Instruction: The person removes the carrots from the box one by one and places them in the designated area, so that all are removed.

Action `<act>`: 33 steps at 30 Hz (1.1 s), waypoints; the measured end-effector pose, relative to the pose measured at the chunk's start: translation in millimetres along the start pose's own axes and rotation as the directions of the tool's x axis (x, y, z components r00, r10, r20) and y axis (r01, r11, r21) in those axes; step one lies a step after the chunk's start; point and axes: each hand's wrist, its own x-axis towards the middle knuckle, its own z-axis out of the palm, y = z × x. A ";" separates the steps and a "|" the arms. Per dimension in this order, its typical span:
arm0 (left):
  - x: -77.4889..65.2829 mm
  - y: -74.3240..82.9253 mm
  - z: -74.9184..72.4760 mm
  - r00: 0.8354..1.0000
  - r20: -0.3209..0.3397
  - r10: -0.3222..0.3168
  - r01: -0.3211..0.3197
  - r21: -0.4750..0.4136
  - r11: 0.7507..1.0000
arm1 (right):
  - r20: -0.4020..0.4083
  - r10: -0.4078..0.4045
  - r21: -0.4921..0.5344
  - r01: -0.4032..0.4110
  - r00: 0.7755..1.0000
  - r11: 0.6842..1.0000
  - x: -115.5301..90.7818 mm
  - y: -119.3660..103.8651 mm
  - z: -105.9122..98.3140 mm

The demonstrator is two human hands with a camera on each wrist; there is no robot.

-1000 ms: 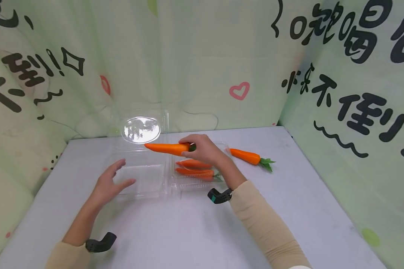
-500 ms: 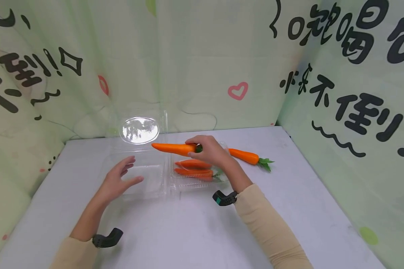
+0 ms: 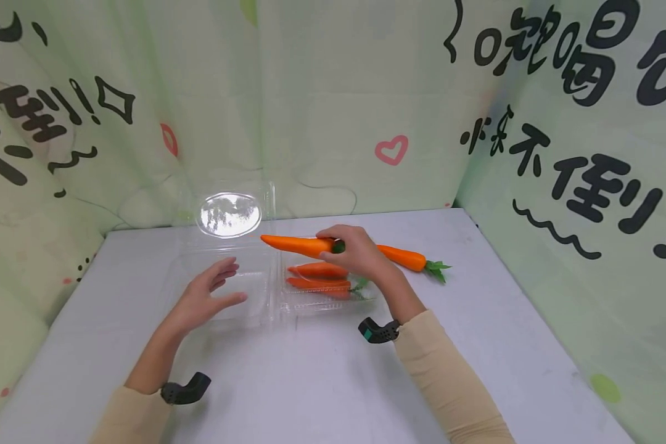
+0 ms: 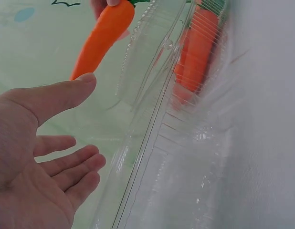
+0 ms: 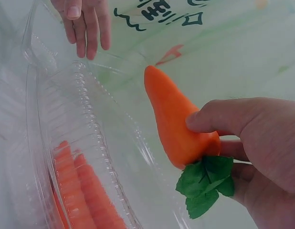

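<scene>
My right hand (image 3: pixel 357 250) pinches a carrot (image 3: pixel 294 245) near its leafy end. In the right wrist view the thumb lies on the orange body and green leaves (image 5: pixel 205 183) hang below. The carrot is held above a clear plastic clamshell box (image 3: pixel 305 306), its tip pointing left. Inside the box's right half lie carrots (image 3: pixel 319 285), seen through the plastic. My left hand (image 3: pixel 202 299) hovers over the box's left half with thumb and fingers spread, holding nothing. In the left wrist view its thumb tip overlaps the carrot's tip.
Another carrot (image 3: pixel 405 256) with green leaves lies on the white table (image 3: pixel 322 382), right of the box. A clear lid with a shiny oval (image 3: pixel 230 214) stands up behind the left half. Printed curtains (image 3: pixel 322 111) enclose the table's back and sides.
My right hand has shifted a little to the right with the carrot. My left hand has moved right, over the box's left half. The carrots in the box have stayed put.
</scene>
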 end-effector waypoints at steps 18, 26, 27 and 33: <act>20.7 17.4 21.4 0.999 0.028 0.020 -0.020 0.015 1.000 | -0.074 0.027 0.042 -0.024 0.997 0.999 -22.1 16.6 -13.4; 25.9 21.6 32.5 0.999 0.037 0.011 -0.012 0.018 1.000 | -0.093 0.064 0.052 -0.059 0.994 0.997 -29.9 20.5 -16.7; 26.3 21.6 33.7 0.999 0.038 0.012 -0.013 0.019 1.000 | -0.096 0.071 0.054 -0.066 0.993 0.996 -30.8 21.1 -16.8; 26.5 21.8 40.1 0.999 0.052 0.001 -0.001 0.009 1.000 | -0.115 0.079 0.057 -0.073 0.990 0.996 -34.1 27.1 -15.9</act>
